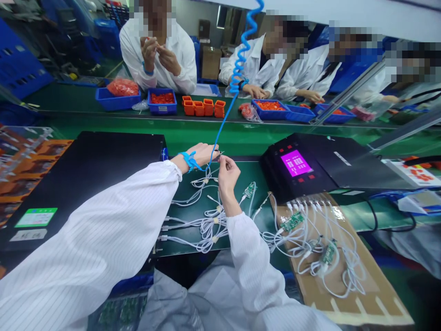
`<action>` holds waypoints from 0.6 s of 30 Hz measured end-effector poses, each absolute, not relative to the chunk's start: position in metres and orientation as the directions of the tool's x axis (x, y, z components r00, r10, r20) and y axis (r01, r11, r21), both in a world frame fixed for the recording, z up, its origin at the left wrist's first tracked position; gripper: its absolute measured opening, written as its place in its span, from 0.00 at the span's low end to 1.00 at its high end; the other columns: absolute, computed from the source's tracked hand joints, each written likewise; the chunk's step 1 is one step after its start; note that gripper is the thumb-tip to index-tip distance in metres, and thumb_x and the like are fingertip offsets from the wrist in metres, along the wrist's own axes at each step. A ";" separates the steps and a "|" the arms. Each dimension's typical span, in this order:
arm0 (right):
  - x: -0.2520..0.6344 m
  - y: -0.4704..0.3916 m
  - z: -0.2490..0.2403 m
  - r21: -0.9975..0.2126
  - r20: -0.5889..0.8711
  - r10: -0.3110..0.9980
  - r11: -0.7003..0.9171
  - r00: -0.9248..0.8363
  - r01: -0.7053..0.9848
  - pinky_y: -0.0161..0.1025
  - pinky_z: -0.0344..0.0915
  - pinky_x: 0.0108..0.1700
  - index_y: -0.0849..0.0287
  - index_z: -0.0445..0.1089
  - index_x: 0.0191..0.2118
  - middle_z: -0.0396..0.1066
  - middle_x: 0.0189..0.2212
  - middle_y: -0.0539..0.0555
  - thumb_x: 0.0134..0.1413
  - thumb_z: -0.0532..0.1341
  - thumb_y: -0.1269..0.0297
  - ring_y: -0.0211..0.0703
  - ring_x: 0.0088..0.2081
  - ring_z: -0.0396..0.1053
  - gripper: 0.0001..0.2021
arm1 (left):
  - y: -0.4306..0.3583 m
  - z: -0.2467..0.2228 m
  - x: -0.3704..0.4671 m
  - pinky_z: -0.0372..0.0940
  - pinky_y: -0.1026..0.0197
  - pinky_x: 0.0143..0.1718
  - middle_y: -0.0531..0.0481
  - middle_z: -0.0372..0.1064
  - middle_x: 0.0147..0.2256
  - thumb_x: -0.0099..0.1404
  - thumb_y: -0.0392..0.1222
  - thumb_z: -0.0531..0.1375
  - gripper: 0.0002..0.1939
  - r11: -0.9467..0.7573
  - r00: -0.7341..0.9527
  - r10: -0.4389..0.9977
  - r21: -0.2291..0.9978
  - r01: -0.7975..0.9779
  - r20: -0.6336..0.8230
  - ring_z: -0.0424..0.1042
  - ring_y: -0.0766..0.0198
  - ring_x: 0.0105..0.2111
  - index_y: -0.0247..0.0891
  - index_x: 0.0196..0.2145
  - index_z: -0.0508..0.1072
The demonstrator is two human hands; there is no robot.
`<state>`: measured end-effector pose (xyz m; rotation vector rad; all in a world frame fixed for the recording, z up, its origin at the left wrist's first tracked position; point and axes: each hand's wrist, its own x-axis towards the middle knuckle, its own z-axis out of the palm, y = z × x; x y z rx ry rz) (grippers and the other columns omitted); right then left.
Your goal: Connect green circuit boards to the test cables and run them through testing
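Over the bench, beyond the bundled cables, my left hand (pixel 201 155) reaches forward with a blue strap (pixel 190 161) round its wrist. Its fingers are closed, mostly out of sight, at something small and dark. Just to its right, my right hand (pixel 228 177) pinches close to the same spot; a thin pale tip shows between the two hands, too small to name. Beneath and nearer to me lie tied white cables (pixel 215 221). A small green circuit board (pixel 248 190) on a cable lies right of my right hand. A coiled blue cord (pixel 240 59) hangs down past my hands.
A black box (pixel 117 156) stands left, a black device with a lit purple screen (pixel 296 163) right. Cardboard (pixel 365 294) carries cables and another green board (pixel 292 221). Across the bench, people in white coats work beside blue bins (pixel 162 109) and orange housings (pixel 199 109).
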<state>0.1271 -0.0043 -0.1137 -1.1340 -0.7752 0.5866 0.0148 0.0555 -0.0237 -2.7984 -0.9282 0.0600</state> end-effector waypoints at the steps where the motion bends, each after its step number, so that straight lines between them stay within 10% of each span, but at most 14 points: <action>1: 0.131 -0.005 -0.112 -0.951 0.253 0.760 0.310 0.599 0.008 0.44 0.72 0.48 0.65 0.75 0.41 0.80 0.36 0.59 0.59 0.63 0.52 0.46 0.39 0.77 0.18 | 0.060 -0.022 0.011 0.61 0.57 0.33 0.39 0.73 0.51 0.76 0.36 0.53 0.16 -0.784 0.800 0.600 -0.175 0.595 0.030 0.78 0.55 0.40 0.37 0.55 0.76; 5: 0.135 -0.009 -0.106 -0.932 0.353 0.736 0.223 0.577 0.286 0.45 0.70 0.50 0.62 0.77 0.43 0.80 0.39 0.59 0.65 0.60 0.52 0.47 0.44 0.75 0.17 | 0.081 -0.010 -0.014 0.66 0.56 0.40 0.42 0.75 0.47 0.73 0.40 0.60 0.12 -0.718 0.649 0.675 0.114 0.686 0.351 0.77 0.54 0.42 0.40 0.49 0.80; 9: 0.107 -0.001 -0.103 -0.813 0.417 0.834 0.163 0.362 0.559 0.45 0.68 0.53 0.59 0.78 0.42 0.80 0.39 0.57 0.67 0.61 0.58 0.48 0.45 0.73 0.12 | 0.103 0.001 -0.045 0.66 0.52 0.54 0.42 0.77 0.45 0.75 0.42 0.60 0.12 -0.608 0.112 0.684 0.478 0.634 0.721 0.75 0.55 0.48 0.34 0.46 0.81; 18: 0.030 0.017 -0.099 -0.379 0.009 0.989 0.142 -0.150 0.914 0.47 0.72 0.50 0.60 0.73 0.52 0.75 0.52 0.67 0.71 0.57 0.67 0.56 0.52 0.74 0.11 | 0.133 -0.009 -0.082 0.67 0.58 0.58 0.50 0.80 0.43 0.71 0.37 0.64 0.06 -0.418 -0.434 0.714 0.832 0.365 0.549 0.77 0.61 0.48 0.34 0.42 0.81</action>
